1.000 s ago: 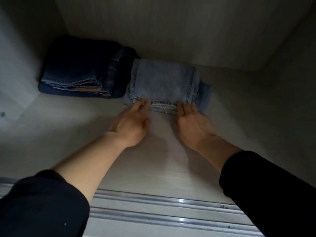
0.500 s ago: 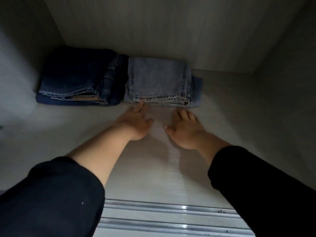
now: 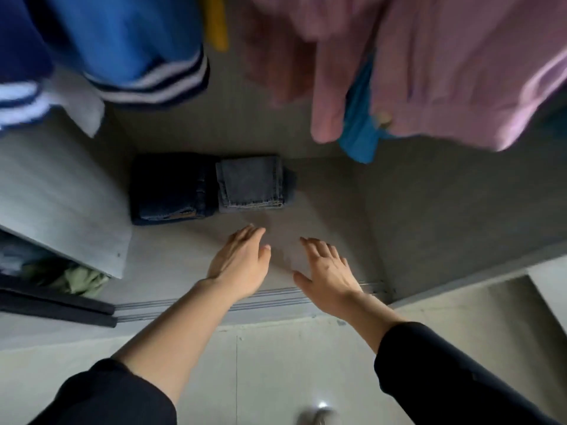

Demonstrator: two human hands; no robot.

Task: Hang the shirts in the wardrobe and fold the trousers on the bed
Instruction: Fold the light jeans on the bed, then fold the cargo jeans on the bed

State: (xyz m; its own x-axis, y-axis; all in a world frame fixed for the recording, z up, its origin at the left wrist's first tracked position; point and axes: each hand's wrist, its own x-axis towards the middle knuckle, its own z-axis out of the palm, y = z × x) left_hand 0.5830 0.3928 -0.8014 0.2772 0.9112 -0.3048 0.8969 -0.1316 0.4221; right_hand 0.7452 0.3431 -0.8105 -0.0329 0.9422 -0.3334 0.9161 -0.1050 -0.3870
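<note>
**Obs A:** Both your hands held nothing. Your left hand (image 3: 239,259) and right hand (image 3: 328,268) hovered palm-down with fingers spread and loose. They were set a little apart over the front of the wardrobe floor (image 3: 331,216), near the sliding-door track (image 3: 276,297).

**Obs B:** Noted. As for the trousers, the light folded jeans (image 3: 250,182) lay at the back of that floor, touching the dark folded jeans (image 3: 171,188) on their left. You touched neither pile; floor showed between your fingertips and the denim.

**Obs A:** My reading was that the stowing step for that pair looked done, since it sat squared up beside its neighbour. Shirts hung overhead, all blurred: a pink shirt (image 3: 445,72) on the right and a blue top (image 3: 132,41) with a striped hem on the left. A yellow garment (image 3: 216,19) and a teal garment (image 3: 359,118) hung between them.

**Obs B:** As I judged it, the next move called for you to back out and fetch whatever clothing was left. None showed in view, so I couldn't tell if any remained.

**Obs A:** On obstructions, the pink sleeve and the teal hem drooped low over the right half of the opening. If you rose straight up, you'd likely have brushed them. The partition panel (image 3: 61,194) closed off your left, and a green cloth (image 3: 76,279) lay bundled in the compartment beyond it.
</note>
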